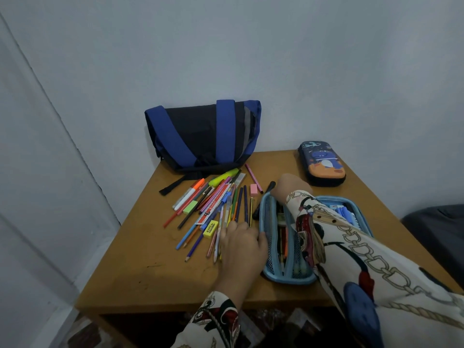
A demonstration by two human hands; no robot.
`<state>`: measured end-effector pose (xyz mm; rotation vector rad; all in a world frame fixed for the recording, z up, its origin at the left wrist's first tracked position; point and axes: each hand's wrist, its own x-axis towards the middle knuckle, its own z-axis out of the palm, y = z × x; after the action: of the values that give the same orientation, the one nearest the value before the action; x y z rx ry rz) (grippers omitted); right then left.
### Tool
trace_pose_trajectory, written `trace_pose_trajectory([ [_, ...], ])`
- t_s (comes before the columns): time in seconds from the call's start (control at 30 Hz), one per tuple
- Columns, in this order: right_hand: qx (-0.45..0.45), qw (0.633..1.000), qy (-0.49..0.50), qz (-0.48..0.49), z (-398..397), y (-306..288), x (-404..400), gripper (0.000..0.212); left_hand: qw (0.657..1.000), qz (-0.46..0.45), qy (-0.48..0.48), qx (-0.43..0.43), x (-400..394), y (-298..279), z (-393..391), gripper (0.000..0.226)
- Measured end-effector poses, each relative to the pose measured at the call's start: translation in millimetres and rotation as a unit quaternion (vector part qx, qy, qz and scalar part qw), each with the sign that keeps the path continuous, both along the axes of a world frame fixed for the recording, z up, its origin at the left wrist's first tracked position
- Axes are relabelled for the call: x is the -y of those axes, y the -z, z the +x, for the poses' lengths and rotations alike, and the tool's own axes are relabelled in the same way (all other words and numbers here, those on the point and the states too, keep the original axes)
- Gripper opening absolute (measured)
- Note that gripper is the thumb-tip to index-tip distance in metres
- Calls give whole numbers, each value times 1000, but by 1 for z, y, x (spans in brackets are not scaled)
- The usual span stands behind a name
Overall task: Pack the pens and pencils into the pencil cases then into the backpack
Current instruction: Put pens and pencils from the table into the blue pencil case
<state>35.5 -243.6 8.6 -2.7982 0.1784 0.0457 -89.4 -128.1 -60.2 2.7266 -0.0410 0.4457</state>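
Observation:
A pile of pens, pencils, markers and erasers (216, 207) lies mid-table. Right of it an open light-blue mesh pencil case (270, 247) holds several pens. My left hand (242, 243) lies palm down on the near ends of the pencils, its thumb against the case's left rim. My right hand (288, 187) reaches across the case to its far left corner, fingers hidden below the wrist. A black marker (263, 199) lies right beside that hand. The blue and black backpack (203, 136) rests at the table's back edge. A second, closed pencil case (322, 163) with a cartoon print sits at the back right.
The wooden table (150, 280) stands in a corner between pale walls. A backpack strap (173, 187) trails onto the table toward the pile. A dark seat or cushion (437, 229) is off the table's right side. Patterned floor shows below the front edge.

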Motion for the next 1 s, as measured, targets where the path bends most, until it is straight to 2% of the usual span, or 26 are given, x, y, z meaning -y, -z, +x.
trace_pose_trajectory([
  [0.3, -75, 995, -59, 9, -14, -12, 7, 28, 1000, 2, -14, 5, 1, 1, 0, 37],
  [0.5, -77, 994, -75, -2, -42, -9, 16, 24, 1000, -4, -11, 8, 1, 0, 0, 37],
  [0.63, -124, 989, -84, -10, -57, -7, 9, 20, 1000, -3, -14, -3, 0, 0, -1, 36],
  [0.83, -11, 995, 9, 103, -52, 3, 31, 21, 1000, 3, -13, -11, 0, -2, -2, 38],
  [1.0, -18, 992, -18, 128, -51, 1, 31, 22, 1000, 7, -14, -12, 0, -2, -2, 38],
])
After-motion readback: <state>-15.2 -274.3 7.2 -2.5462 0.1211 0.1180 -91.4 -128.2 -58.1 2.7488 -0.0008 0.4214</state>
